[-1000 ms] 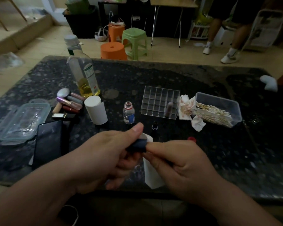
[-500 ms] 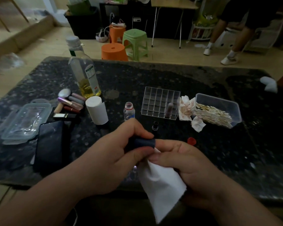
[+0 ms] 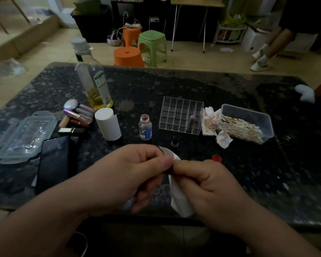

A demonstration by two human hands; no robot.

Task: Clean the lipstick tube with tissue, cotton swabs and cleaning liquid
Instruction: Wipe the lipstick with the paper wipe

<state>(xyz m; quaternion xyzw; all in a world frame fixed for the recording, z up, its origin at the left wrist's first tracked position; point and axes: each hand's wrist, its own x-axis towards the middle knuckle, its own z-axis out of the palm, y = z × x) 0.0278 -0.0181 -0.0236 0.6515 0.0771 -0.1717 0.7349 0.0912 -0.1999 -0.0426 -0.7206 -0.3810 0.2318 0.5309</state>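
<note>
a lipstick tube [image 3: 170,169] is pinched between two hands above the near edge of a dark speckled table [image 3: 174,89].

only a dark sliver of the tube is seen, between the thumb tips; the left hand [image 3: 130,175] is closed around one end, and the right hand [image 3: 209,190] is clamped on the other end through a white tissue [image 3: 180,199] that hangs below the fingers. behind the hands, a small open bottle [image 3: 145,127] with a blue label is stood on the table, its red cap [image 3: 216,158] laid apart to the right. a clear grid organiser [image 3: 182,115] is placed near a tub of cotton swabs [image 3: 246,125], with stained tissues [image 3: 211,121] between them. on the left, a tall bottle of yellow liquid [image 3: 95,88] is stood behind a pile of lipsticks [image 3: 78,115] and a white roll [image 3: 107,124]. labels are seen on both bottles, but no writing can be read.
</note>
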